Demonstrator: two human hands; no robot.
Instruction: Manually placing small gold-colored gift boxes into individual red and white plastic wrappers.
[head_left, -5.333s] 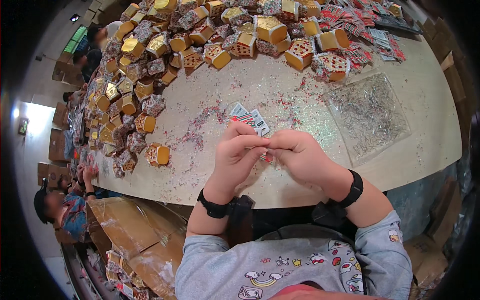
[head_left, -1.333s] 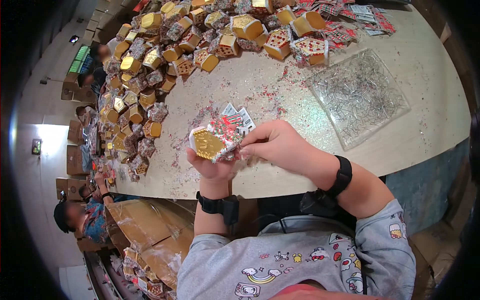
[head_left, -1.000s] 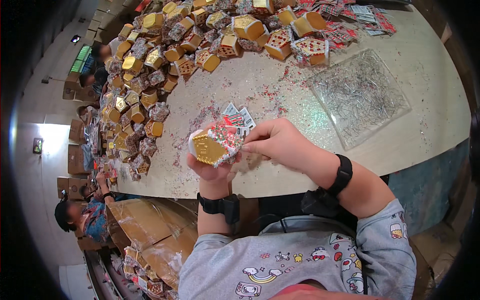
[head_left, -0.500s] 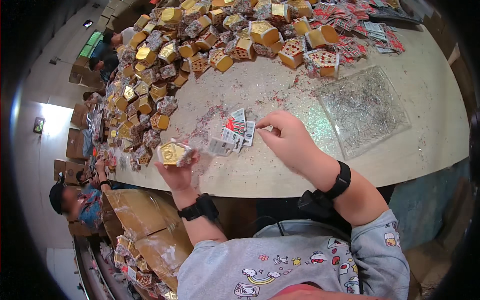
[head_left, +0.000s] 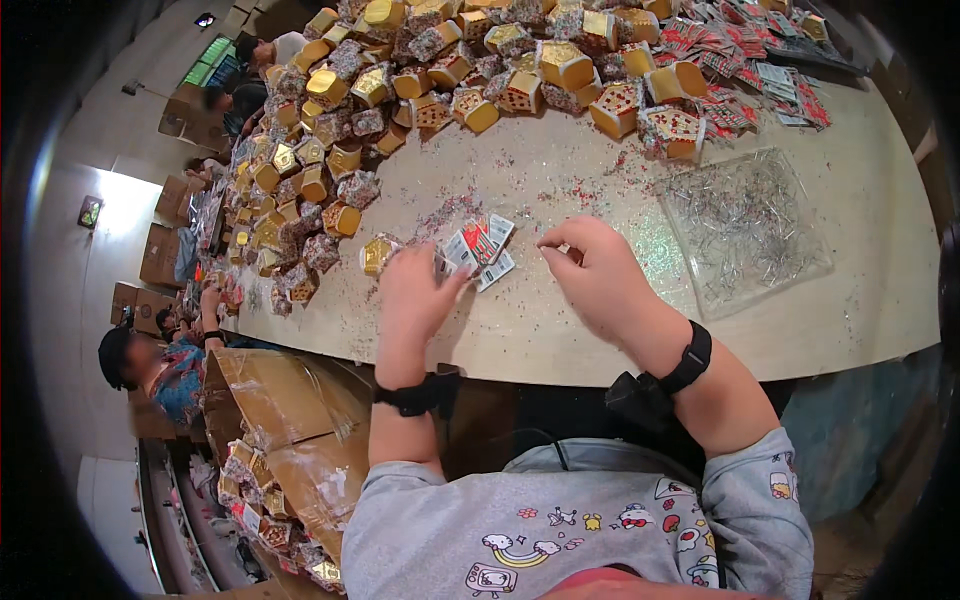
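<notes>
My left hand (head_left: pixel 412 290) is turned palm down over the table, its fingers curled. A small house-shaped ornament (head_left: pixel 377 254) with a gold face shows against its outer fingers, partly hidden. The thumb and forefinger reach to the edge of a loose fan of red and white printed cards (head_left: pixel 480 243). To the right of these cards, my right hand (head_left: pixel 590 265) hovers with thumb and forefinger pinched together. Whatever lies in that pinch is too small to make out.
A clear shallow tray (head_left: pixel 712 305) of thin metal pins stands at the right. Gold and glittery house ornaments (head_left: pixel 470 108) pile up along the back and left. More red cards (head_left: pixel 725 45) lie at the back right. A cardboard box (head_left: pixel 285 405) stands lower left; people work beyond.
My left hand has turned over and moved right, from holding up the ornament to touching the cards. The cards have shifted slightly. My right hand keeps its pinch. The whole view has shifted a little.
</notes>
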